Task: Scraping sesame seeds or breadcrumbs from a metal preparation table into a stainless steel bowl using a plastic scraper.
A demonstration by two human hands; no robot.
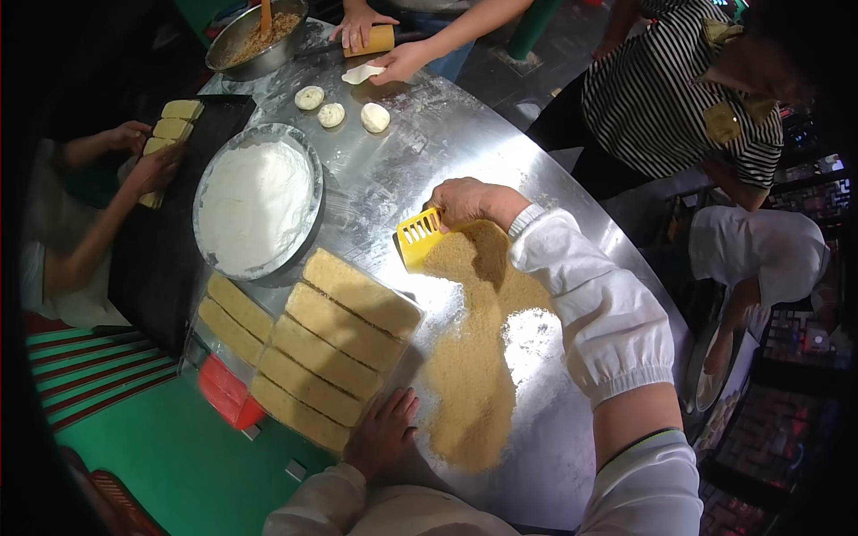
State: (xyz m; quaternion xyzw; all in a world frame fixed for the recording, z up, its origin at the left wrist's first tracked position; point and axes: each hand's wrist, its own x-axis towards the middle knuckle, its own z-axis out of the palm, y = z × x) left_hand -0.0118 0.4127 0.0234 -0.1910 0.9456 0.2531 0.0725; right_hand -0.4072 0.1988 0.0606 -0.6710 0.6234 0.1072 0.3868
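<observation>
My right hand [462,204] grips a yellow plastic scraper [414,246] with slots along its handle edge. The blade stands at the far end of a spread of tan crumbly powder [472,395] on the stainless steel table [429,144]. Near the table's front edge, my left hand [382,429] lies palm down with its fingers extended and nothing gripped. It is beside the near right corner of a clear tray [414,320]; whether it touches the tray I cannot tell. Several long flat tan slabs [328,348] fill that tray side by side. My sleeve covers part of the powder.
A round metal pan of white flour [258,201] stands beyond the slabs. Two more slabs [234,315] lie left of the tray. Dough balls [330,115], a filling bowl [258,40] and a co-worker's rolling pin [369,41] are farther back. Another person handles pieces on a black tray [161,248].
</observation>
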